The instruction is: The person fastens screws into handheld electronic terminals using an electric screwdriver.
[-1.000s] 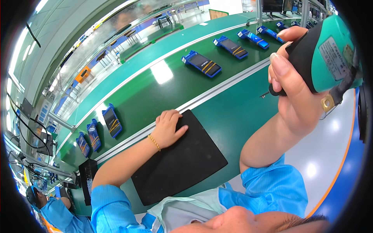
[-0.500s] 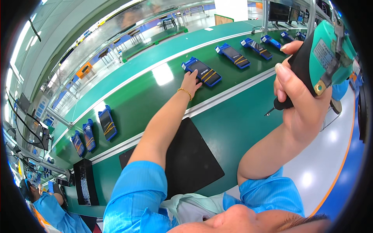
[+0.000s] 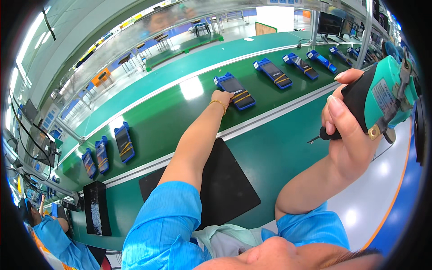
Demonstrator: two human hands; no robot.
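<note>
My left hand (image 3: pixel 221 97), with a yellow beaded bracelet at its wrist, is closed at the near left edge of a blue-framed handheld terminal (image 3: pixel 232 85). A fingertip rests against the terminal's side, while the other fingers are mostly hidden. The terminal lies screen up on the green conveyor belt (image 3: pixel 173 108), yellow bands around its lower part. Raised at the right, my right hand (image 3: pixel 346 119) grips a green and black electric screwdriver (image 3: pixel 377 96). Its thin bit points left, in the air above the green bench (image 3: pixel 270 135).
More banded terminals lie along the belt, one (image 3: pixel 273 74) to the right and another (image 3: pixel 124 142) to the left. A black mat (image 3: pixel 229 184) covers part of the bench before me. Left of it stands a black tray (image 3: pixel 101 198) of small parts. A co-worker in blue (image 3: pixel 65 236) sits far left.
My left hand's fingers, spread over the terminal's edge before, are now curled in at its side. My right hand with the screwdriver sits slightly lower and farther right in view.
</note>
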